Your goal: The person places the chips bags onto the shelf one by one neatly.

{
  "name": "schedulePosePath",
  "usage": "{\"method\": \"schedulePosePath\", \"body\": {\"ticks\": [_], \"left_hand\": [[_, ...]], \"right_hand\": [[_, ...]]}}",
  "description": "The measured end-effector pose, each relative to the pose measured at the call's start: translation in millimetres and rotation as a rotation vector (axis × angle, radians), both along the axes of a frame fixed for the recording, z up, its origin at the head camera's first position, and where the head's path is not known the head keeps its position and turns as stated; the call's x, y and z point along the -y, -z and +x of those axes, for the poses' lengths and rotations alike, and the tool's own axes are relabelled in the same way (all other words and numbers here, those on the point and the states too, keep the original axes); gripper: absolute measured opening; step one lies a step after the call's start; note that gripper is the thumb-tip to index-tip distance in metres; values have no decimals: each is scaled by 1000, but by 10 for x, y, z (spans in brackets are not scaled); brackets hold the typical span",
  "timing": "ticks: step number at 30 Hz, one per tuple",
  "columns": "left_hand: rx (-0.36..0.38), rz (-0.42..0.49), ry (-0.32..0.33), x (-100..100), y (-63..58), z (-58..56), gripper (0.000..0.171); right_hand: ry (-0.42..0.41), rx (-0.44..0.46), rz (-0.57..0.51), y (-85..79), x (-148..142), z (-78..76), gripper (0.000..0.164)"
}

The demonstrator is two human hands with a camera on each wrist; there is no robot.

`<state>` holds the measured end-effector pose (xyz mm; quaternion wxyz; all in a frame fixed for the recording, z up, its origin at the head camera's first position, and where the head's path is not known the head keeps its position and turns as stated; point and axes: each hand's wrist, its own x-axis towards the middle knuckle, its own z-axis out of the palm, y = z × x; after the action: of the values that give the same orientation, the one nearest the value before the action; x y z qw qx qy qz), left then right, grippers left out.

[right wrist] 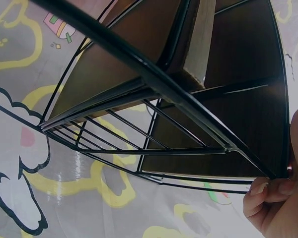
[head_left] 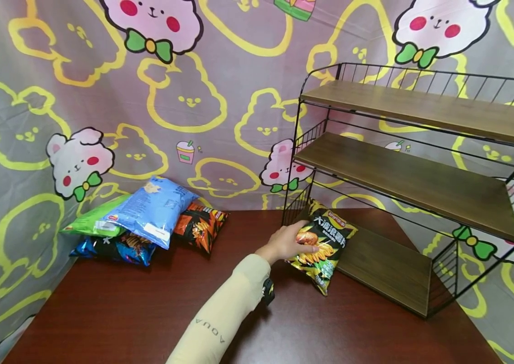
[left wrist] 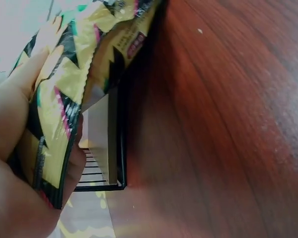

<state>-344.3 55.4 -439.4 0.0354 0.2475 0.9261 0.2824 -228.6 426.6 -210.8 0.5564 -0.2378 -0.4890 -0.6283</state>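
My left hand [head_left: 284, 243] grips a black and yellow bag of potato chips [head_left: 329, 237] by its left side, at the front left of the bottom shelf [head_left: 386, 270]. In the left wrist view the thumb lies along one face of the bag [left wrist: 57, 114] and fingers show behind it. The bag is tilted and overlaps the shelf's left end. At the far right, my right hand [right wrist: 283, 198] has its fingers curled at a corner of the black wire shelf rack [right wrist: 188, 106]. Only part of that hand shows at the head view's right edge.
Left on the red-brown table [head_left: 147, 313] lies a pile of snack bags: blue [head_left: 147, 207], green [head_left: 93, 217], dark blue [head_left: 111, 248] and orange-black [head_left: 199, 225]. The rack's middle shelf [head_left: 402, 177] and top shelf [head_left: 420, 108] overhang the bottom one. Cartoon-print cloth [head_left: 238, 71] hangs behind.
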Motion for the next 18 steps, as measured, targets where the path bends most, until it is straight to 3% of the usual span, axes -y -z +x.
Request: {"method": "schedulePosePath", "body": {"ticks": [1, 2, 5, 7, 10, 14, 16, 18], "left_hand": [[-22, -33, -5, -10, 7, 1, 85], [-49, -68, -7, -19, 14, 7, 85], [-169, -180, -9, -41, 28, 36, 88], [-259, -224, -16, -52, 36, 58, 87], [-397, -252, -40, -75, 52, 86, 80], [-538, -290, -56, -110, 65, 175, 60], [-582, -319, -46, -151, 60, 253, 54], [-615, -353, -31, -218, 54, 337, 52]], "right_hand": [[-210, 282, -186, 88, -28, 103, 31], [-415, 421, -295, 117, -45, 133, 33], [-732, 593, -429, 155, -76, 168, 33], [-793, 604, -448, 156, -73, 171, 35], [-952, 619, -540, 158, -40, 176, 39], [-1019, 631, -615, 180, -17, 193, 40], [-1095, 654, -689, 183, -19, 205, 41], [-1039, 665, -656, 180, -42, 209, 41]]}}
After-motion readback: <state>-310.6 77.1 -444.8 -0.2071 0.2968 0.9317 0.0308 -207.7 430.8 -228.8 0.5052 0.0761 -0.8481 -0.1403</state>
